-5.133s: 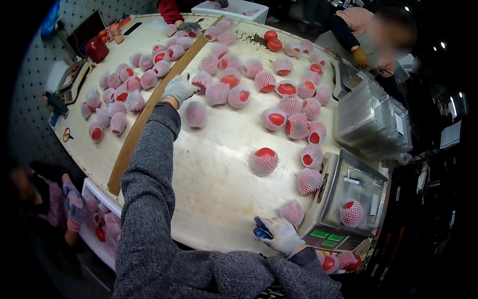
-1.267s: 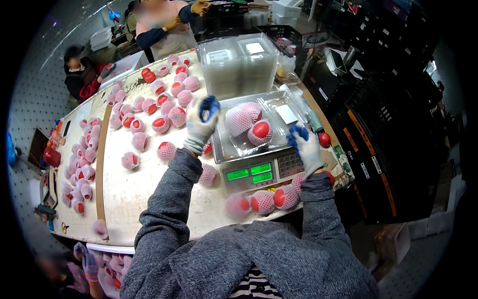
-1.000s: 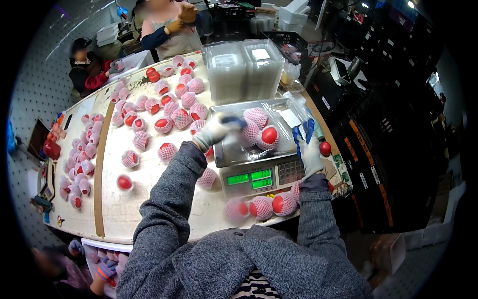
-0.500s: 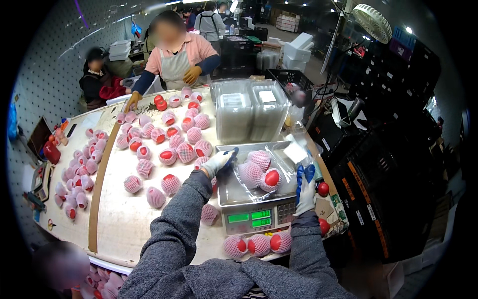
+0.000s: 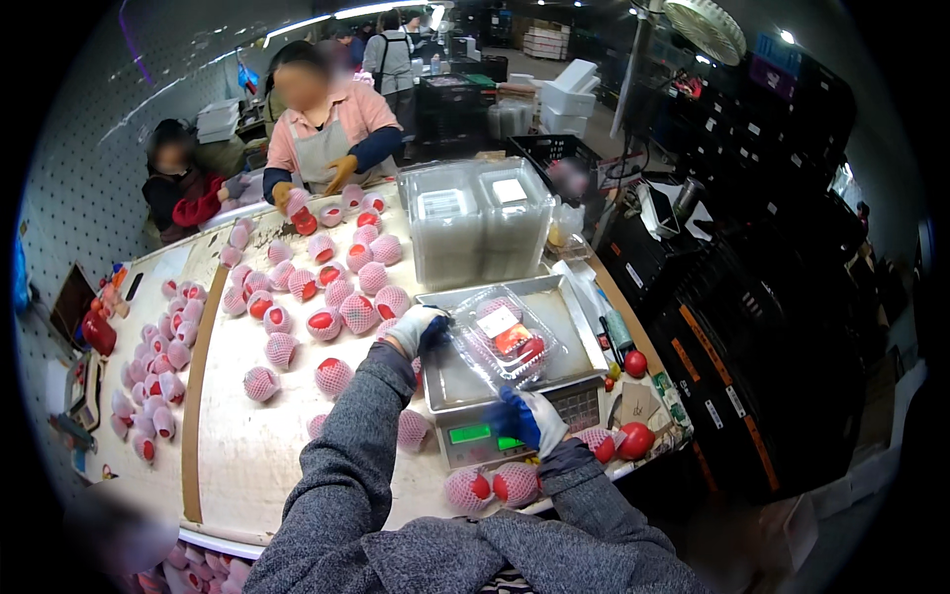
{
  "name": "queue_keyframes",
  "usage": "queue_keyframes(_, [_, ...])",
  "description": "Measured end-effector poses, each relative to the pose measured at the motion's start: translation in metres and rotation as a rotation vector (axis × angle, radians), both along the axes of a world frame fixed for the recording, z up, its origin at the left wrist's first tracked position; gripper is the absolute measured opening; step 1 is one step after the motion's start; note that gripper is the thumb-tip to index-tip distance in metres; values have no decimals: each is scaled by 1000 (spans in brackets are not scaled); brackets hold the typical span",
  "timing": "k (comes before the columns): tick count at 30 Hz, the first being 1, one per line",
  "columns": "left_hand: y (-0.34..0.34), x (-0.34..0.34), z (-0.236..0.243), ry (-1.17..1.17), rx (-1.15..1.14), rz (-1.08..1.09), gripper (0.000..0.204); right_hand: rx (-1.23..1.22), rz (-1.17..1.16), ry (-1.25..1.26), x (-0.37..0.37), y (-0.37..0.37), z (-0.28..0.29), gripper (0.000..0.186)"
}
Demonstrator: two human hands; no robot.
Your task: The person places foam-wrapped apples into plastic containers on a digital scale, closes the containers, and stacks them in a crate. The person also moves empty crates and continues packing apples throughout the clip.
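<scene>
A clear plastic clamshell box (image 5: 507, 342) lies at a slant on the steel tray (image 5: 584, 346) of a digital scale. Inside it are round red fruits in pink foam nets, and a white and orange label shows on its lid. My left hand (image 5: 420, 331), in a white glove with blue fingers, is closed on the box's left edge. At the box's front corner, the blue fingertips of my right hand (image 5: 529, 420) pinch the rim, partly covering the scale's green display (image 5: 469, 434). Netted fruits (image 5: 516, 484) lie before the scale.
A bagged stack of clear boxes (image 5: 475, 223) stands behind the scale. Many netted fruits (image 5: 358, 312) spread over the table to the left, beside a brown divider strip (image 5: 204, 396). Bare red fruits (image 5: 635, 441) sit at right. Across the table, a gloved co-worker (image 5: 332, 139) handles fruit.
The labelled lid has swung over the fruits from the right, and the box has turned. My right hand moved left and nearer to the box's front corner. The co-worker's hand lifted a netted fruit.
</scene>
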State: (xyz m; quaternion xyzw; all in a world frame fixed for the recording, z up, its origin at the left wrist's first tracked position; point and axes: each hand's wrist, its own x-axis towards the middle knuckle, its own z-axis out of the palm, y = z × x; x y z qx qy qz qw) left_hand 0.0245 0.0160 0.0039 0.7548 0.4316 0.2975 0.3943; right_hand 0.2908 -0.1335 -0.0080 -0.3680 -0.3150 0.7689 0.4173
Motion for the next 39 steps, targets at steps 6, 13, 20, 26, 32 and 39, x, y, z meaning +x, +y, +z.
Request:
queue_keyframes(6, [-31, 11, 1, -807, -729, 284, 5, 147, -136, -42, 18, -9, 17, 22])
queue_keyframes(13, [-135, 116, 71, -599, 173, 79, 23, 164, -98, 282, 94, -71, 35, 40])
queue_keyframes(20, [-193, 212, 143, -583, 288, -533, 69, 826, -1026, -699, 183, -116, 92, 47])
queue_keyframes(26, [-195, 239, 117, -753, 7, -396, 65, 983, -1506, -481, 374, -115, 210, 48])
queue_keyframes(32, [-207, 262, 82, -471, 142, -359, 62, 174, -1259, -1252, 592, -67, 277, 57])
queue_keyframes(39, [-216, 267, 62, -412, 36, -186, 51, -69, -542, -1934, 710, -14, 197, 43])
